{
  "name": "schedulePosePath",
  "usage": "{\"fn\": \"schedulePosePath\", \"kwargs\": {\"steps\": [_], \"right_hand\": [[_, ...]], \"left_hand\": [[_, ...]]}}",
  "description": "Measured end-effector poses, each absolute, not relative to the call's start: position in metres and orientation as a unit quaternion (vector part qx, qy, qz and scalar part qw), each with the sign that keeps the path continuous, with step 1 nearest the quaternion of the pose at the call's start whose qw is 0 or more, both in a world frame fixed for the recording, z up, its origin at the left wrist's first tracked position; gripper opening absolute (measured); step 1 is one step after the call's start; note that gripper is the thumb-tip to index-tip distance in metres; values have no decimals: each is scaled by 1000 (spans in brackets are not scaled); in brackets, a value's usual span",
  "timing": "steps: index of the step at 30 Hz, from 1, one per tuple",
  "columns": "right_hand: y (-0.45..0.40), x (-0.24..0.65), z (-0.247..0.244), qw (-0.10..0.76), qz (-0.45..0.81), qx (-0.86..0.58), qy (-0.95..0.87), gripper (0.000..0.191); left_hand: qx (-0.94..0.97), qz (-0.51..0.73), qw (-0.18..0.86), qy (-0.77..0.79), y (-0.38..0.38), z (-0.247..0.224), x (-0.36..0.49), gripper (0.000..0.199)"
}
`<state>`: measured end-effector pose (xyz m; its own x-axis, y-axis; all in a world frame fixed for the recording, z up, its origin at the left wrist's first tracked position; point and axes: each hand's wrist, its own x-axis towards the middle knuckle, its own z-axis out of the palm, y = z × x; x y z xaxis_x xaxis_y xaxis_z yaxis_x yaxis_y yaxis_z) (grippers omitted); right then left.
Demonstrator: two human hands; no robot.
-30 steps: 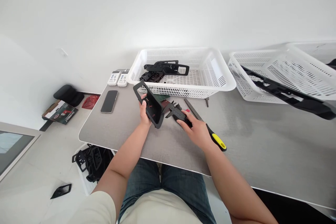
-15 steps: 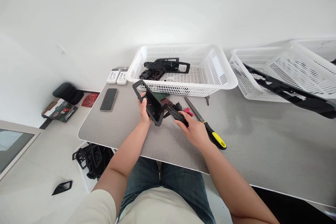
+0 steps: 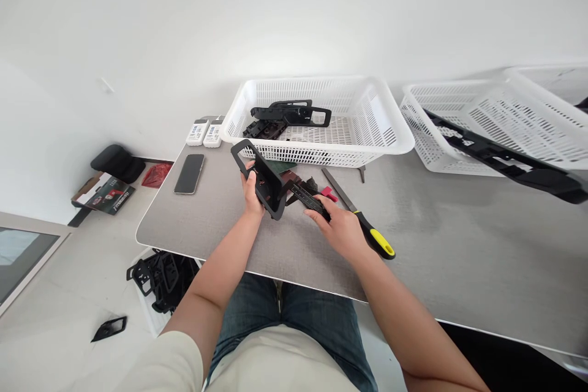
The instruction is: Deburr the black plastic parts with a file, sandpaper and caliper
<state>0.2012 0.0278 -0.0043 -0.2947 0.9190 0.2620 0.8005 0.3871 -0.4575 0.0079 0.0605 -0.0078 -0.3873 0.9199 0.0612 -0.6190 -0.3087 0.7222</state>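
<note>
My grey table (image 3: 459, 257) runs under a white plastic basket (image 3: 316, 82) — in front of it, my left hand (image 3: 252, 193) wraps around a black plastic frame (image 3: 272, 196), held tilted up off the tabletop. My right hand (image 3: 337, 233) pinches a dark caliper (image 3: 309, 199) between thumb and fingers, its end right at the frame's edge — a yellow-handled file (image 3: 367, 233) lies just beside.
</note>
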Motion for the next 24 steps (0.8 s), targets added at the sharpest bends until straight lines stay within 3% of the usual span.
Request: {"fn": "schedulePosePath", "kwargs": {"steps": [13,18,21,24], "right_hand": [[32,199,11,251,224,-575,-746,45],[34,198,8,174,288,-562,-756,42],[34,194,0,156,335,-531,-763,42],[35,192,-5,221,363,-521,-740,39]], "left_hand": [[204,787,474,339,64,2,0,31],[166,753,540,338,65,7,-16,30],[222,728,556,335,64,7,-19,42],[291,690,565,347,63,5,-17,61]]}}
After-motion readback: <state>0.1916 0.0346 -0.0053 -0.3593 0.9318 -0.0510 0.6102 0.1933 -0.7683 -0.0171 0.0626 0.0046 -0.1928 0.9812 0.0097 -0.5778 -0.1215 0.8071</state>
